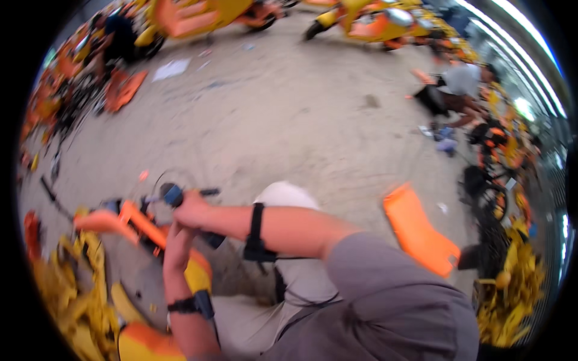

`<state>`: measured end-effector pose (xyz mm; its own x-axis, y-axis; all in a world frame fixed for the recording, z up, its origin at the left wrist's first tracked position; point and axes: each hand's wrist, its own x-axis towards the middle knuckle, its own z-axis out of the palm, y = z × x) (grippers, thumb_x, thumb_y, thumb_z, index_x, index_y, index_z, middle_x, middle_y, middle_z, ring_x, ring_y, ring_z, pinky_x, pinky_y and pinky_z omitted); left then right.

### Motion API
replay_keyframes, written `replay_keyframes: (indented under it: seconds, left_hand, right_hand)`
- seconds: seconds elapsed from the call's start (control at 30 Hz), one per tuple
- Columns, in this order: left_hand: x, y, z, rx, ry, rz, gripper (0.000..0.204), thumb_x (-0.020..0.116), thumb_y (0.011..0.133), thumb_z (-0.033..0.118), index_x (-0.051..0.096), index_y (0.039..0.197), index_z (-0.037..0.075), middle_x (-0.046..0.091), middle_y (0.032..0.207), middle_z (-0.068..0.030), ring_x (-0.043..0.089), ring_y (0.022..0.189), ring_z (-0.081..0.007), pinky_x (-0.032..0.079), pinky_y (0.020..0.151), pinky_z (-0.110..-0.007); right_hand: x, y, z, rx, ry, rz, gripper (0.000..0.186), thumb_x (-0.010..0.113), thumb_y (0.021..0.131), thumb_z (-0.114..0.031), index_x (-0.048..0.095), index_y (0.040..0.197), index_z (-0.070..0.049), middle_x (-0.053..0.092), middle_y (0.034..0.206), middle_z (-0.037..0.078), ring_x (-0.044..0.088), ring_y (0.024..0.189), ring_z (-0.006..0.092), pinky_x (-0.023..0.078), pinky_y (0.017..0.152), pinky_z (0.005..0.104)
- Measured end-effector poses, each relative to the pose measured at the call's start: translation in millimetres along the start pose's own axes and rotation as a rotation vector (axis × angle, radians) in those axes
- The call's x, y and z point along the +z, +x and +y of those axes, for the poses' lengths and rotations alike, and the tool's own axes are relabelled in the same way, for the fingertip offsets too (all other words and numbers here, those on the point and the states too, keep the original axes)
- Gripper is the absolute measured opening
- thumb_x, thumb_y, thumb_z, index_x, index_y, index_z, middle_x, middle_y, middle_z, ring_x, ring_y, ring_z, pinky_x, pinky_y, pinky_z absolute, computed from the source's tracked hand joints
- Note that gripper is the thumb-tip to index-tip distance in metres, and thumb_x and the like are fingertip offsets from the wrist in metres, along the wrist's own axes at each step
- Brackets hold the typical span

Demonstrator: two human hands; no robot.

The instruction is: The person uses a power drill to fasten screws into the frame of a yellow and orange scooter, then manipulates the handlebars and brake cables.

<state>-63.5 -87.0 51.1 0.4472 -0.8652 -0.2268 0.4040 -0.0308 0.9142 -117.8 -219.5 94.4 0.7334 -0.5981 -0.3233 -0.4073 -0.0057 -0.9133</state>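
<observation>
My right hand (194,209) is closed around what looks like a blue and black power tool (173,195), whose blue-topped end shows beyond my fingers. Just below it, my left hand (179,234) meets the right one; its fingers are mostly hidden and blurred. Both hands are over a partly stripped orange and yellow scooter (102,221) at the lower left. A black handlebar grip (49,189) sticks out at its far left. Black straps (255,231) circle my forearms.
A loose orange panel (418,228) lies on the floor to my right. Yellow panels are heaped at lower left (72,295) and lower right (512,295). Another person (460,84) crouches at the right, a second (117,36) at the far left. Yellow scooters (361,24) stand at the back.
</observation>
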Motion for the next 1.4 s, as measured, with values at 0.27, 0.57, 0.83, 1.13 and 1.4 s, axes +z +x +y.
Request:
replay_keyframes:
  seconds: [0.27, 0.57, 0.83, 1.13, 1.4]
  left_hand:
    - [-41.9, -24.9, -15.8, 0.024, -0.473, 0.131, 0.043, 0.062, 0.088, 0.017, 0.054, 0.129, 0.006, 0.059, 0.127, -0.0072, 0.057, 0.117, -0.0221, 0.045, 0.1, -0.038]
    - [-19.6, 18.7, 24.2, 0.057, -0.584, 0.32, 0.051, 0.06, 0.091, 0.026, 0.048, 0.136, 0.006, 0.054, 0.135, -0.0064, 0.051, 0.126, -0.0227, 0.04, 0.107, -0.039]
    - [8.5, -4.9, -27.5, -0.026, -0.491, 0.407, 0.05, 0.06, 0.091, 0.025, 0.048, 0.135, 0.006, 0.055, 0.133, -0.0064, 0.052, 0.125, -0.0226, 0.04, 0.106, -0.039]
    - [14.7, 10.4, -29.5, -0.032, -0.429, 0.445, 0.048, 0.061, 0.091, 0.025, 0.049, 0.134, 0.007, 0.055, 0.132, -0.0064, 0.052, 0.123, -0.0225, 0.041, 0.105, -0.038]
    - [17.4, 29.3, -30.3, -0.038, -0.41, 0.451, 0.047, 0.061, 0.09, 0.025, 0.049, 0.133, 0.007, 0.056, 0.13, -0.0064, 0.053, 0.122, -0.0224, 0.041, 0.104, -0.038]
  right_hand:
    - [32.1, -17.2, -26.8, -0.189, -0.374, -0.303, 0.057, 0.061, 0.076, -0.029, 0.053, 0.122, 0.001, 0.064, 0.119, 0.024, 0.06, 0.113, 0.0408, 0.044, 0.1, 0.0467]
    - [65.9, -6.6, -11.9, -0.265, -0.46, -0.28, 0.064, 0.063, 0.079, -0.036, 0.05, 0.129, 0.001, 0.05, 0.134, 0.029, 0.053, 0.12, 0.0445, 0.039, 0.101, 0.0523]
    - [58.8, -4.2, 3.8, -0.437, -0.984, -0.039, 0.033, 0.053, 0.091, -0.02, 0.068, 0.119, -0.008, 0.058, 0.128, 0.023, 0.057, 0.113, 0.0408, 0.041, 0.091, 0.0594]
    - [-5.1, 31.9, 10.6, -0.318, -0.915, -0.624, 0.029, 0.055, 0.093, -0.022, 0.073, 0.113, -0.012, 0.071, 0.115, 0.005, 0.067, 0.108, 0.0219, 0.048, 0.088, 0.0393]
    - [-25.3, 27.7, 7.8, -0.302, -0.92, -0.61, 0.031, 0.053, 0.094, -0.023, 0.072, 0.116, -0.012, 0.07, 0.118, 0.007, 0.067, 0.108, 0.0237, 0.05, 0.086, 0.0374]
